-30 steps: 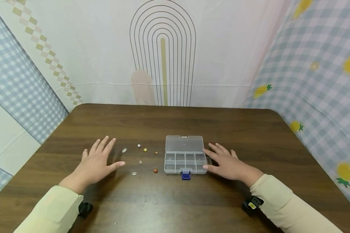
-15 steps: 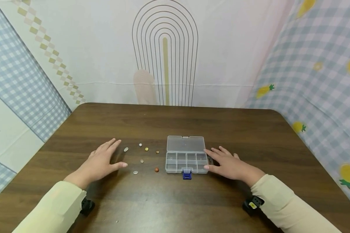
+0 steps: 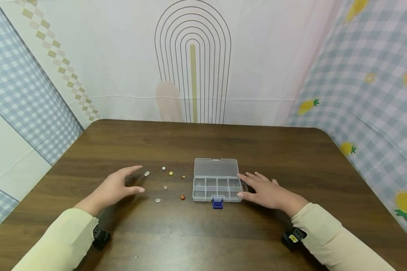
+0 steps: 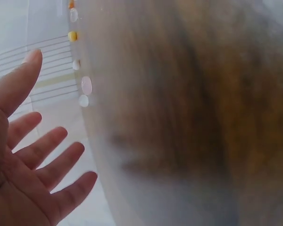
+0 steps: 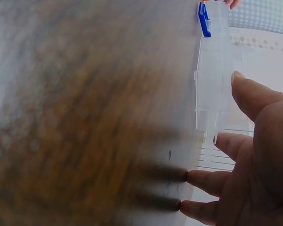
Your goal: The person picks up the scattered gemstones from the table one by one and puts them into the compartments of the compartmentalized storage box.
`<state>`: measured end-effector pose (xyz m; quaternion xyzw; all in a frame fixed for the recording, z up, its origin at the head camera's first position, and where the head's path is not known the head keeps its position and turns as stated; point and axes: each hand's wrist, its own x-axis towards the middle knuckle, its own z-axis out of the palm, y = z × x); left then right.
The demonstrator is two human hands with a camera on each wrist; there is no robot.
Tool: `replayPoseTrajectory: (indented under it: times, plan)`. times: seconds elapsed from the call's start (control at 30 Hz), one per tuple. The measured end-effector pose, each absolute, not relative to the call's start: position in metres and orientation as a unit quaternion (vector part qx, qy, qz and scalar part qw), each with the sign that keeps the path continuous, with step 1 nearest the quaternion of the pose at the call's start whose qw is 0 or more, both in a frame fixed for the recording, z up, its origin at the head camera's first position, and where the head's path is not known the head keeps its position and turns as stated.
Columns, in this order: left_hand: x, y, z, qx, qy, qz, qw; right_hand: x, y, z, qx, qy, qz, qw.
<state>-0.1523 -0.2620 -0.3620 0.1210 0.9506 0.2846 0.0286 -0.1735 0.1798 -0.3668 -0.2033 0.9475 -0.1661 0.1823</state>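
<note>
My left hand (image 3: 113, 188) hovers above the table with its fingers apart and holds nothing. To its right lie several small polished stones: a clear oval one (image 3: 147, 173), a yellow one (image 3: 171, 173), a white one (image 3: 163, 168) and a reddish-brown one (image 3: 182, 197). A clear plastic compartment box (image 3: 217, 189) with a blue latch (image 3: 218, 204) lies with its lid (image 3: 216, 167) folded back. At its right end is my right hand (image 3: 268, 192), fingers extended, thumb and index fingertips right at the box's edge. In the right wrist view, two other fingertips (image 5: 186, 176) reach the tabletop.
The brown wooden table (image 3: 203, 143) has rounded far corners. Behind it hangs a white patterned cloth (image 3: 257, 56), with checked cloth at both sides. A tiny pale speck (image 3: 136, 257) lies near the front of the table.
The left hand has turned and its fingers now overlap in the head view, thumb and index pointing toward the stones. The view shifted slightly; the right hand, box and stones stay put.
</note>
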Motion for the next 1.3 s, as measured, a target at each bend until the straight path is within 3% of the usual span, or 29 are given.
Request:
replayPoseTrajectory:
  times: [0.57,1.3]
  plan:
    - [-0.158,-0.273,-0.372,0.121,0.909,0.395,0.059,-0.176,0.179,-0.369,-0.204,0.947,-0.164,0.187]
    - [-0.159,-0.271,-0.374,0.113,0.923,0.364,0.058,-0.174,0.179,-0.366,-0.200,0.949,-0.151,0.191]
